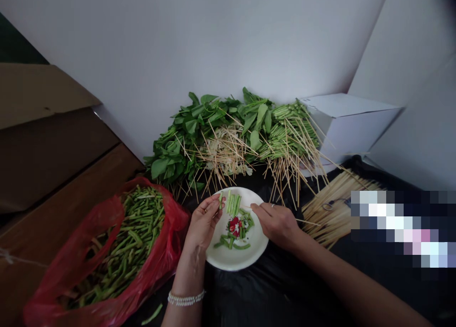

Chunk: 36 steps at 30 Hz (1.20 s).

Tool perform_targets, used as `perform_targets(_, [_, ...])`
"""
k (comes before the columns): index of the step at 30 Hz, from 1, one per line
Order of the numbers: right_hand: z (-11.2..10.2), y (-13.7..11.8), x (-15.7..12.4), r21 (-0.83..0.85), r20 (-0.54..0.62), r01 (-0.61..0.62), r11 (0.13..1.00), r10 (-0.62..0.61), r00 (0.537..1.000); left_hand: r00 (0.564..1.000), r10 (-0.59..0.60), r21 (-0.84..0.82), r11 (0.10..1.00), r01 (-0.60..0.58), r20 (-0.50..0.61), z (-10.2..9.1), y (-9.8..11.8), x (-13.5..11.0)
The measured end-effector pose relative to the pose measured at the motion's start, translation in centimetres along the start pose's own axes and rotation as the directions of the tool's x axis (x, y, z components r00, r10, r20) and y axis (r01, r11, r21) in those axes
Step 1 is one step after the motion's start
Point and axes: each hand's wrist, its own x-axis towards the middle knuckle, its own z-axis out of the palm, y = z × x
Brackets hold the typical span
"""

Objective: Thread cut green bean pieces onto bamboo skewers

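Over the left rim of a white plate (pixel 254 256), my left hand (pixel 205 220) pinches a short piece of green bean (pixel 221 201). My right hand (pixel 278 222), at the plate's right side, is closed around a thin wooden skewer (pixel 247 207). Several green bean pieces (pixel 233 203) sit side by side on that skewer, above the plate. More cut bean pieces (pixel 231 242) lie loose on the plate, around a red flower print (pixel 235 226) in its middle.
A red plastic bag (pixel 174 222) full of cut beans (pixel 138 237) stands at left. Behind the plate are leafy greens (pixel 199 113), skewered pale pieces (pixel 228 149) and skewered beans (pixel 288 132). Bare skewers (pixel 331 208) lie at right near a white box (pixel 356 123); a cardboard box (pixel 46 104) is far left.
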Motion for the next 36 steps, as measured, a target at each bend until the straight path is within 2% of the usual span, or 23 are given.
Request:
perform_targets(9, [0.02, -0.02, 0.01, -0.004, 0.001, -0.002, 1.0, 0.002, 1.0, 0.999, -0.016, -0.021, 1.0, 0.017, 0.034, -0.01, -0.19, 0.01])
perform_targets(30, [-0.08, -0.06, 0.04, -0.001, 0.021, -0.002, 1.0, 0.002, 1.0, 0.999, -0.039, 0.028, 0.999, 0.039, 0.004, 0.11, -0.19, -0.25])
perform_targets(36, [0.02, -0.02, -0.05, 0.005, 0.026, -0.007, 1.0, 0.007, 1.0, 1.0, -0.009, 0.056, 0.998, 0.009, 0.0, 0.24, -0.12, -0.29])
